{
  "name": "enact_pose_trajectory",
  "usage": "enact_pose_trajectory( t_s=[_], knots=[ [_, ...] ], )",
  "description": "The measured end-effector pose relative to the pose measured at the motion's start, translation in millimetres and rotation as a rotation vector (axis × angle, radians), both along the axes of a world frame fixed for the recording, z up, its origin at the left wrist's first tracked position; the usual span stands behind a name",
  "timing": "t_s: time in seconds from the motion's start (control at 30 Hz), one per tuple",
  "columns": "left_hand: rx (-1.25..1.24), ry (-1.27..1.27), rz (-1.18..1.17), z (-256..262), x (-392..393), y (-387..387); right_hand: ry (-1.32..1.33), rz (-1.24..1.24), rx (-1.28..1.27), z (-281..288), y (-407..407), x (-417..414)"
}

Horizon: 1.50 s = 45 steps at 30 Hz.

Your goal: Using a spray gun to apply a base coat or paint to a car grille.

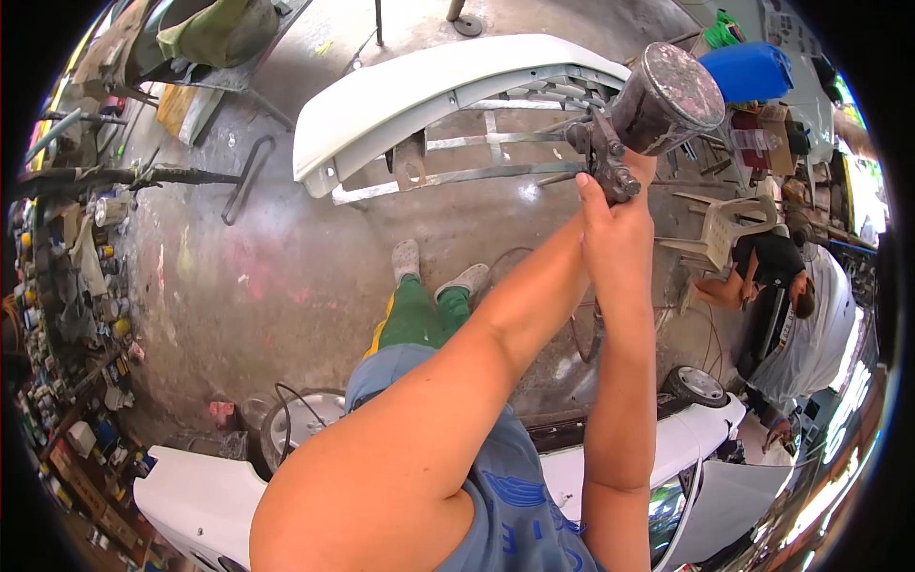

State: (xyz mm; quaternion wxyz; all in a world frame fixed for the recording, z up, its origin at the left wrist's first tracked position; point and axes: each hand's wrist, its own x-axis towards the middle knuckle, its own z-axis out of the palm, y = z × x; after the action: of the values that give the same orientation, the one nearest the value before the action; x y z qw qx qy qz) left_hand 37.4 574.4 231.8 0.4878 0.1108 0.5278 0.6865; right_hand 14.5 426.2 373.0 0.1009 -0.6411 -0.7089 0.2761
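Observation:
My right hand (613,232) grips a paint-stained spray gun (606,154), its thumb lying along the back of the gun's body. A round, lidded metal paint cup (668,96) is attached to the gun. My left arm crosses in front of me, and my left hand (641,169) is mostly hidden behind the gun and cup. Whether its fingers close on anything cannot be seen. Beyond the gun, a white car bumper (429,86) rests on a metal frame stand (450,174). The gun overlaps the bumper's right end in view. An air hose (595,343) hangs below, partly covered by my right forearm.
White car body parts (196,493) and a wheel (697,386) lie close by me. At right are a plastic chair (722,225), a seated person (768,268) near a covered car (815,336), and a blue plastic container (747,71). Cluttered shelves (71,422) line the left.

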Motion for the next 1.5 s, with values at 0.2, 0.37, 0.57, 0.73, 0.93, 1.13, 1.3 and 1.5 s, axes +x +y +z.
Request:
enact_pose_trajectory(
  t_s=[0.2, 0.37, 0.57, 0.73, 0.93, 1.13, 1.3, 1.5],
  knots=[
    [-0.036, -0.001, 0.015, 0, -10, 9, 0.331, 0.01, -0.133, 23, -15, 31],
    [-0.043, 0.014, 0.029, -6, -29, 2, 0.706, -0.28, 0.02, 28, -41, 74],
    [-0.096, 0.1, -0.082, -6, -43, -10, 0.751, -0.595, 0.021, -24, -30, 141],
    [-0.038, 0.001, -0.061, -2, -53, -10, 0.829, -0.605, -0.022, -53, -18, 213],
    [-0.138, -0.019, -0.087, -12, -76, -26, 0.725, -0.538, -0.084, -70, 33, 283],
    [-0.269, 0.027, -0.024, -14, -86, -35, 0.738, -0.457, -0.199, -114, 130, 316],
    [-0.417, 0.068, -0.019, -16, -97, -51, 0.661, -0.295, -0.159, -168, 187, 322],
    [-0.389, 0.009, 0.013, -18, -102, -67, 0.711, -0.207, -0.231, -244, 235, 307]
  ],
)
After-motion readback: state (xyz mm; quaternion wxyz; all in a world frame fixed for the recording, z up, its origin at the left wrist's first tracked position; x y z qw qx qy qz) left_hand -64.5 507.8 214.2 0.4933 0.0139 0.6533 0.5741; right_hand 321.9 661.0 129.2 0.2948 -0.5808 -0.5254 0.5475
